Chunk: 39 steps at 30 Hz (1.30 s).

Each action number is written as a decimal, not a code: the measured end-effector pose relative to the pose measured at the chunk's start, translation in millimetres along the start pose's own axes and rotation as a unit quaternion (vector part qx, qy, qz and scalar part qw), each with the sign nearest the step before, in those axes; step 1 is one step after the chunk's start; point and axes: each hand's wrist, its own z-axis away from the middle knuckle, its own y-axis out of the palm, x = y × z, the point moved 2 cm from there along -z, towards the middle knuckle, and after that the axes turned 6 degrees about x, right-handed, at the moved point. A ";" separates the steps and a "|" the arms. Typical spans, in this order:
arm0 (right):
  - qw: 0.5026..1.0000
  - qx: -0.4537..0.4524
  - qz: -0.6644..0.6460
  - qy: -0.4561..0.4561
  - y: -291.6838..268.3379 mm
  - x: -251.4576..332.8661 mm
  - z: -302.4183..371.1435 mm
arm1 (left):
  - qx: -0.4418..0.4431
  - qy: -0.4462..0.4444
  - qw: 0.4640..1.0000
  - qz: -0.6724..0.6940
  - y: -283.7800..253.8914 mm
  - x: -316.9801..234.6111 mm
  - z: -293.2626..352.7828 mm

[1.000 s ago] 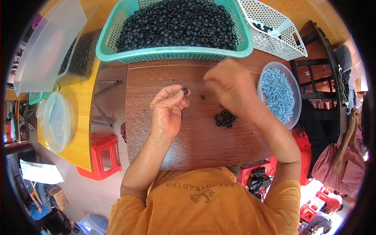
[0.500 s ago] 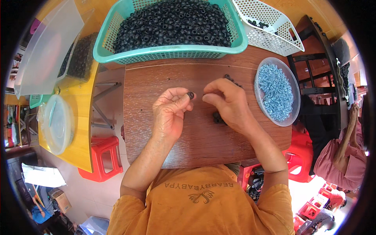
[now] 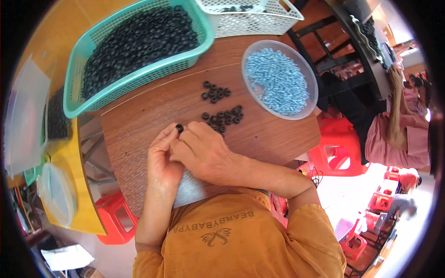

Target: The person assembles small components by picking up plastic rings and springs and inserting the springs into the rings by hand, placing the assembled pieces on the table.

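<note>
A small round black piece with a hole (image 3: 179,128) is pinched between the thumb and fingertips of my left hand (image 3: 163,155). My right hand (image 3: 201,150) is drawn up against it, fingers bent and pressed together beside the piece; whatever they hold is hidden. Beyond my hands, similar black pieces lie loose on the brown table (image 3: 153,102) in two groups, a farther cluster (image 3: 214,92) and a nearer cluster (image 3: 223,119) close to my right knuckles. A round clear tub of small light-blue shiny pieces (image 3: 278,78) stands at the table's right.
A turquoise basket (image 3: 139,85) heaped with black pieces stands at the back left, and a white perforated basket (image 3: 255,25) beside it holds a few. Red stools (image 3: 340,146) stand at the table's sides. Another person's arm (image 3: 395,106) shows at far right.
My hands have come together, the right moving left to meet the piece in my left. The view has shifted and turned, and the two loose clusters are now uncovered.
</note>
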 end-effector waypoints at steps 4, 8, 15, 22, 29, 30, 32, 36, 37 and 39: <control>1.000 -0.007 -0.013 0.010 -21.2 -9.5 9.9 | -0.020 -0.033 0.999 0.007 5.4 11.2 -1.6; 0.993 -0.003 0.075 0.087 -70.0 -61.9 23.9 | 0.043 -0.032 0.999 -0.009 7.1 12.2 -0.4; 0.951 0.059 0.167 0.254 -117.3 -141.1 43.9 | 0.048 -0.041 0.998 -0.023 13.7 18.6 -1.4; 0.945 0.150 0.236 0.169 -108.6 -159.9 36.7 | 0.039 -0.045 0.998 -0.020 14.5 20.5 -4.9; 0.880 0.362 0.294 0.093 -94.6 -167.8 16.5 | 0.031 -0.048 0.998 -0.009 13.4 23.2 -7.2; 0.853 0.405 0.308 0.118 -90.8 -171.0 15.4 | 0.034 -0.047 0.998 -0.003 12.8 23.1 -7.7; 0.867 0.383 0.286 0.143 -93.4 -172.2 9.6 | 0.030 -0.046 0.998 -0.001 12.0 22.0 -7.0; 0.893 0.311 0.242 0.219 -112.5 -178.2 5.4 | 0.033 -0.045 0.998 0.001 6.7 19.2 -9.2; 0.892 0.311 0.242 0.220 -115.0 -179.1 7.1 | 0.034 -0.046 0.998 0.002 6.0 18.9 -9.3; 0.907 0.302 0.180 0.233 -118.8 -181.5 10.7 | 0.031 -0.044 0.999 0.007 5.3 19.1 -9.7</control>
